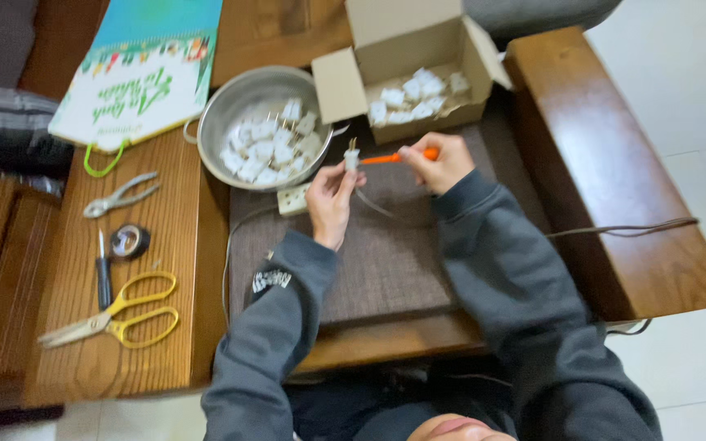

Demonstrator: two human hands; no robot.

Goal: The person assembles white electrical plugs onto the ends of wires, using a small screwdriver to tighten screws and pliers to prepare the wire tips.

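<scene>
My left hand (330, 194) pinches a small white plug (351, 159) with metal prongs pointing up, held over a brown mat (386, 261). My right hand (439, 161) grips an orange-handled screwdriver (394, 157) whose tip touches the plug's side. A thin cable (373, 207) hangs from the plug. Just behind the hands stand a metal bowl (230, 106) and an open cardboard box (406, 49), both holding several similar white plugs.
A white power strip (293, 199) lies by the bowl. On the wooden table to the left lie pliers (120, 196), a roll of black tape (130, 242), a dark screwdriver (104, 273), yellow scissors (116, 314) and a paper bag (145, 69). A brown cable (623, 231) crosses the wooden armrest at right.
</scene>
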